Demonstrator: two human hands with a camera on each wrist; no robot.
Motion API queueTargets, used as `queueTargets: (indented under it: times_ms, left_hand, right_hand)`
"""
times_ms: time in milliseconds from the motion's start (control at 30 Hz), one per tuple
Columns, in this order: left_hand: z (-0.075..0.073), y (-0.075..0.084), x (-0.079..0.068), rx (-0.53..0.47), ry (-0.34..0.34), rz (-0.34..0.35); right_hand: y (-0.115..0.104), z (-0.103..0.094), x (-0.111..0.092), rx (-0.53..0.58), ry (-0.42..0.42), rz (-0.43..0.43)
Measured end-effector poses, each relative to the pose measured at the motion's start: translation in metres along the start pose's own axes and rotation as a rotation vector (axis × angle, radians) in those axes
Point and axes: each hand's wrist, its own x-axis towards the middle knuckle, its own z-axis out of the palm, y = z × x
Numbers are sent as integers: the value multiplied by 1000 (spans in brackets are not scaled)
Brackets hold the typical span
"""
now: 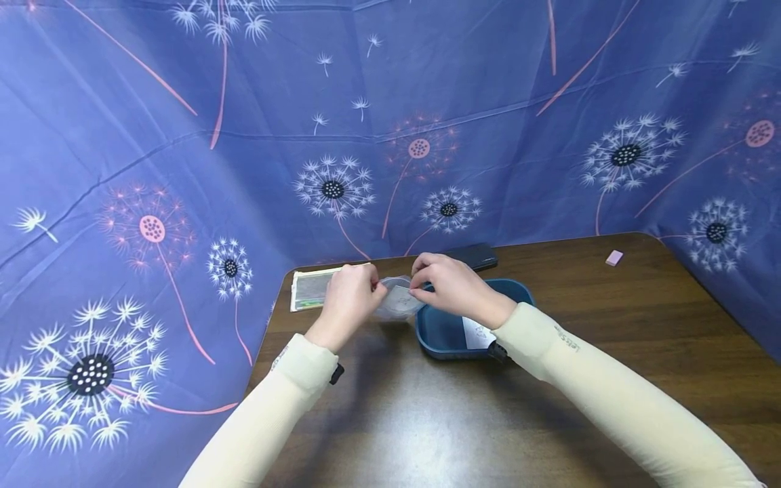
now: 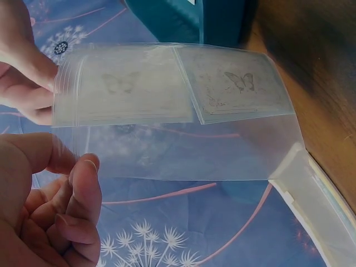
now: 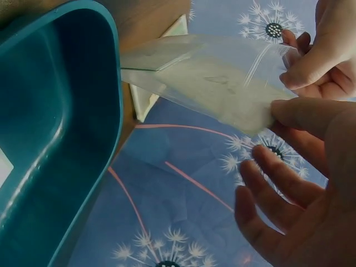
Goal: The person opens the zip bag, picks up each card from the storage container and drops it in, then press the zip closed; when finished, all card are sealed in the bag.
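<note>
Both hands hold a clear plastic zip bag (image 1: 396, 303) above the table, left of a teal bin (image 1: 441, 344). Inside the bag lie thin paper pieces (image 2: 245, 83) with butterfly prints. My left hand (image 1: 352, 293) pinches the bag's zip end at one corner between thumb and fingers, as the left wrist view shows (image 2: 50, 200). At the other corner of that end, my right hand (image 1: 459, 288) pinches the plastic between thumb and index finger. Its remaining fingers (image 3: 278, 181) are spread apart in the right wrist view.
A white paper (image 1: 478, 333) with a drawing lies in the teal bin. Behind the left hand is a flat pale-edged pouch (image 1: 308, 288). A black case (image 1: 476, 256) sits at the back, a pink eraser-like block (image 1: 614, 257) at the far right. A dandelion-print cloth (image 1: 518, 156) hangs behind the table.
</note>
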Motion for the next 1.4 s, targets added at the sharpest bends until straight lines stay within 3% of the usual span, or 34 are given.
queueTargets:
  times_ms: [467, 633, 967, 1400]
  left_hand:
    - [3, 2, 1, -1, -17, -6]
    - [4, 3, 1, -2, -17, -3]
    - [3, 3, 0, -5, -11, 8]
    - [4, 1, 1, 19, 9, 12]
  right_hand:
    - [-1, 5, 14, 51, -248, 83]
    - [0, 5, 14, 51, -285, 73]
    - [0, 2, 11, 40, -268, 65]
    - [3, -18, 8, 49, -111, 71]
